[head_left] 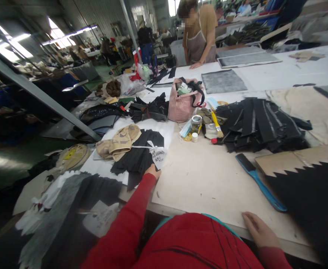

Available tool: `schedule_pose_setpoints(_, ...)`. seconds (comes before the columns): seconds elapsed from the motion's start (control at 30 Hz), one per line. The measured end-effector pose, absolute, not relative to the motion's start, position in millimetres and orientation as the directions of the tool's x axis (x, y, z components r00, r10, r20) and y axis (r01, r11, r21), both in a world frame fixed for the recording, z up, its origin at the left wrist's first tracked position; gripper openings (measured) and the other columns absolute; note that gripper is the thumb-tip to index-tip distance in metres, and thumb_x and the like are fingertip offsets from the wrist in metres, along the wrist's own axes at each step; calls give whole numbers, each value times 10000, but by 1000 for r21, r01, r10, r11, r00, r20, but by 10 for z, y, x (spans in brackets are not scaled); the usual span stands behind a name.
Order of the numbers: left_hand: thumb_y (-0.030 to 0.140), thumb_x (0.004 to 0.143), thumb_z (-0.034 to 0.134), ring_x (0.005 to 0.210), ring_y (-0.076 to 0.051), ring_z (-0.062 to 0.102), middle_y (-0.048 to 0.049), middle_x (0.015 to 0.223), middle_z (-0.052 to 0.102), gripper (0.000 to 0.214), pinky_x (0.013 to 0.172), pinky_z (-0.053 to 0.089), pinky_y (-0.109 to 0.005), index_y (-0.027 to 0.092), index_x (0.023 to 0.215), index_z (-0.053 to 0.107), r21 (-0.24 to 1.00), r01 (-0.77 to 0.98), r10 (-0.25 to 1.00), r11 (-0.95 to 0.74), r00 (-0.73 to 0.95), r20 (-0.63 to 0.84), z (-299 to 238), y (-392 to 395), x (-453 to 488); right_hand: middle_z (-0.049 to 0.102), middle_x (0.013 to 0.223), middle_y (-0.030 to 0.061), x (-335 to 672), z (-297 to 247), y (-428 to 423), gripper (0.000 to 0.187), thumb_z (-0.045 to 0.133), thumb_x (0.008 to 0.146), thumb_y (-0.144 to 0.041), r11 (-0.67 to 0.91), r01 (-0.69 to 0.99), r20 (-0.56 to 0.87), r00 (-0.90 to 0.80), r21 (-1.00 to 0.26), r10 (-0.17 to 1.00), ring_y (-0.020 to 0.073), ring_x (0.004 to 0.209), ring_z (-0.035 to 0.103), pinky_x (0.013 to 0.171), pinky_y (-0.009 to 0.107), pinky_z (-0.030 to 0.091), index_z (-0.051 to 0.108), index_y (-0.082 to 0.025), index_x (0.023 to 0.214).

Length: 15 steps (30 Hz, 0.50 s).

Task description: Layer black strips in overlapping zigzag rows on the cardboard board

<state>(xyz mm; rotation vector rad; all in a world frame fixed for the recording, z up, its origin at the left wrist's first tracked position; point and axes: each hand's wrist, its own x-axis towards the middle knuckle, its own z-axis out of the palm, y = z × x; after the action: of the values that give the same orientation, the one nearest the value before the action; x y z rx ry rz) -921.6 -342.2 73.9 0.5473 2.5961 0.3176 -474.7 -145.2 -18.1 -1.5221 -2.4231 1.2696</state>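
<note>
My left hand (152, 171), on a red-sleeved arm, reaches out to a tied bundle of black fabric pieces (138, 153) and pinches it just below its white paper tag (158, 156). My right hand (257, 229) lies flat on the near edge of the pale table board (203, 179), fingers stretched out, holding nothing. A blue-handled brush (260, 183) lies a little beyond the right hand. A beige cloth (119, 142) sits just left of the black bundle.
A pink bag (182, 101), a glass jar (196, 123), a yellow-handled brush (216, 125) and a pile of black strips (262, 123) crowd the table's middle. Black zigzag-edged fabric (306, 194) lies right. Another person in an apron (199, 37) leans on the far table.
</note>
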Motion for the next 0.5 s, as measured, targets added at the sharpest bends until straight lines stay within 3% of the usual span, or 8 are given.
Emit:
schedule_pose_setpoints(0.1, 371, 644, 606, 883, -270, 585, -163, 959, 622, 400, 733, 426, -328, 123, 943, 511, 360, 284, 418, 889, -825, -380, 699, -3377, -9215, 630, 980, 67, -4755, -187, -1478, 493, 401, 694, -599, 213, 725, -338, -533, -655, 776, 212, 915, 571, 834, 326, 445, 568, -195, 923)
schedule_pose_setpoints(0.27, 260, 699, 515, 865, -189, 597, -87, 902, 649, 175, 737, 455, -258, 126, 806, 551, 524, 185, 419, 832, -828, -373, 832, -3558, -9304, 622, 978, 65, -4737, -241, -1496, 449, 400, 731, -570, 253, 699, -310, -571, -668, 760, 202, 905, 563, 854, 328, 425, 560, -198, 924)
schedule_pose_setpoints(0.4, 371, 633, 564, 818, -202, 614, -53, 807, 668, 277, 722, 490, -283, 134, 776, 580, 638, 74, 422, 767, -807, -413, 1220, -3945, -9334, 622, 973, 59, -4723, -286, -1476, 455, 389, 739, -573, 261, 685, -293, -581, -680, 759, 196, 905, 566, 851, 322, 427, 561, -197, 929)
schedule_pose_setpoints(0.5, 433, 489, 672, 786, -239, 624, -60, 791, 675, 423, 705, 514, -328, 147, 791, 596, 757, -135, 406, 640, -777, -481, 1644, -4250, -9297, 632, 971, 49, -4722, -302, -1434, 443, 408, 726, -571, 284, 689, -290, -591, -667, 753, 196, 893, 580, 818, 309, 452, 579, -210, 918)
